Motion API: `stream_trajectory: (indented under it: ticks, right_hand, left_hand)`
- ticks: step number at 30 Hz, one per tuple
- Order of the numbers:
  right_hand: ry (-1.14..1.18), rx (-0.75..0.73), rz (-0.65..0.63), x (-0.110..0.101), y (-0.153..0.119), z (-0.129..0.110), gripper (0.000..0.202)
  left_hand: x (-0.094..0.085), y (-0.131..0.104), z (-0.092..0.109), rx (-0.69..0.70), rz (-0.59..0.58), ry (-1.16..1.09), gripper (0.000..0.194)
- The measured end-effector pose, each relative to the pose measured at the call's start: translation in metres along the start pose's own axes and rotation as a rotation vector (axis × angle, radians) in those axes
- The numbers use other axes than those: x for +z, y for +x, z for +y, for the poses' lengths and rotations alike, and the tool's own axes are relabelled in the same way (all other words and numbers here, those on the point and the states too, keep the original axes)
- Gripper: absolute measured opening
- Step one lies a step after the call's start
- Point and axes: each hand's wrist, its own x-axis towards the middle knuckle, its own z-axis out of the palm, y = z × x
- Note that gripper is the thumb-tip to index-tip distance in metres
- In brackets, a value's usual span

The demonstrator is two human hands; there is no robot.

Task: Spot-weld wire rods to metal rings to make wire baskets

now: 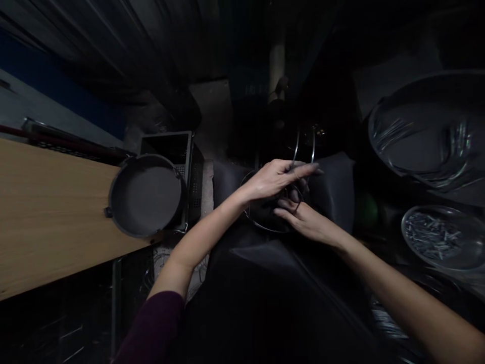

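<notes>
Head view is showing the left hand [282, 178] extending its fingers beside a bent wire [313, 145]; its grip cannot be told. The right hand [298, 217] is curling thumb and fingers, its pinch hidden in shadow. Below both, a wire hoop [261, 225] is lying between the edges of the dark apron [280, 258]. A loose hold could be letting the wire slip; a bump could be tipping the pan [149, 194] overhanging the right edge of the bench [56, 217].

Just beyond the left hand [278, 177], curved wires [313, 146] are smooth, glossy metal. Left of it lie a matt round pan [151, 194], a dull plastic-looking crate [195, 177] and a smooth, matt wooden board [49, 212]. The sleeve [155, 323] behind it is matt cloth. Right of the right hand [303, 220], shiny metal pins [430, 235] fill part of a smooth, faintly glossy bowl [475, 245].
</notes>
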Motion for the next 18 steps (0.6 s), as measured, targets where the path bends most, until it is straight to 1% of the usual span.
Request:
stream_trajectory:
  ticks: [1,2,3,4,6,7,8,9,10,11,13,16,18]
  right_hand:
    - [0.0,-0.013,0.016,0.001,0.0,0.0,0.035]
    - [0.006,-0.006,0.061,0.0,0.0,0.0,0.033]
    - [0.02,0.022,0.12,-0.003,0.0,0.0,0.032]
    - [0.047,0.065,0.18,-0.007,-0.001,-0.001,0.031]
    - [0.138,0.149,0.272,-0.019,0.001,-0.006,0.033]
    - [0.199,0.163,0.311,-0.024,0.004,-0.01,0.035]
    - [0.262,0.155,0.342,-0.028,0.008,-0.015,0.037]
    - [0.318,0.132,0.371,-0.03,0.014,-0.02,0.039]
    - [0.364,0.105,0.397,-0.031,0.021,-0.024,0.041]
    - [0.4,0.081,0.418,-0.029,0.028,-0.027,0.043]
    - [0.454,0.056,0.451,-0.024,0.041,-0.03,0.047]
    - [0.501,0.05,0.487,-0.017,0.056,-0.028,0.05]
    - [0.503,0.031,0.498,-0.02,0.064,-0.028,0.05]
  left_hand:
    - [0.001,-0.012,-0.005,0.054,0.04,0.07,0.043]
    - [0.002,-0.027,-0.012,0.107,0.09,0.166,0.041]
    - [0.005,-0.044,-0.023,0.154,0.146,0.289,0.041]
    - [0.008,-0.061,-0.037,0.181,0.177,0.433,0.044]
    - [0.017,-0.09,-0.071,0.164,0.091,0.772,0.057]
    - [0.021,-0.098,-0.088,0.139,0.053,0.942,0.064]
    - [0.025,-0.1,-0.104,0.121,0.048,1.077,0.068]
    - [0.028,-0.098,-0.116,0.121,0.06,1.173,0.068]
    - [0.029,-0.092,-0.125,0.13,0.073,1.24,0.068]
    - [0.027,-0.083,-0.129,0.146,0.086,1.277,0.067]
    - [0.019,-0.063,-0.124,0.179,0.091,1.301,0.07]
    - [0.0,-0.043,-0.102,0.181,0.111,1.285,0.082]
    - [-0.009,-0.035,-0.088,0.183,0.172,1.246,0.088]
